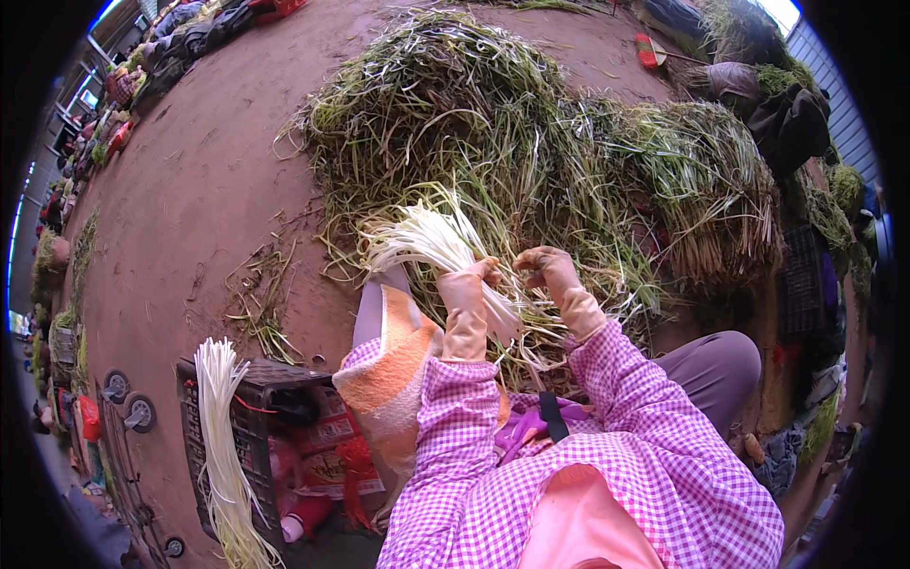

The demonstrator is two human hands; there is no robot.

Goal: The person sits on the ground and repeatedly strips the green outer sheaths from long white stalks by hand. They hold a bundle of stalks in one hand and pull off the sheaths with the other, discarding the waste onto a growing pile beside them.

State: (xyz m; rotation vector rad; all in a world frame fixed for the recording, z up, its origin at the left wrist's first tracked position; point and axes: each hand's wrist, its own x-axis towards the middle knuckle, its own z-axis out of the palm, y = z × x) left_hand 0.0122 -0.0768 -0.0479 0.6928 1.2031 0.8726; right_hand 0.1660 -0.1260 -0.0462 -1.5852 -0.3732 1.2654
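A bunch of long white vegetable stalks (427, 237) fans out toward the upper left, its stems gripped in my gloved left hand (472, 275). Just to its right, my gloved right hand (548, 266) has its fingers curled in a pinch; whatever is between them is too small to make out. Both hands are above a heap of loose green stalks (531, 161). An orange and white towel (389, 346) covers my left knee, below the bunch.
At lower left, a second bundle of pale stalks (223, 436) lies on a black plastic crate (194, 403) with red packages inside. Thick tied-looking greens (720, 190) stand to the right. A wheeled frame (139, 414) is at far left on brown ground.
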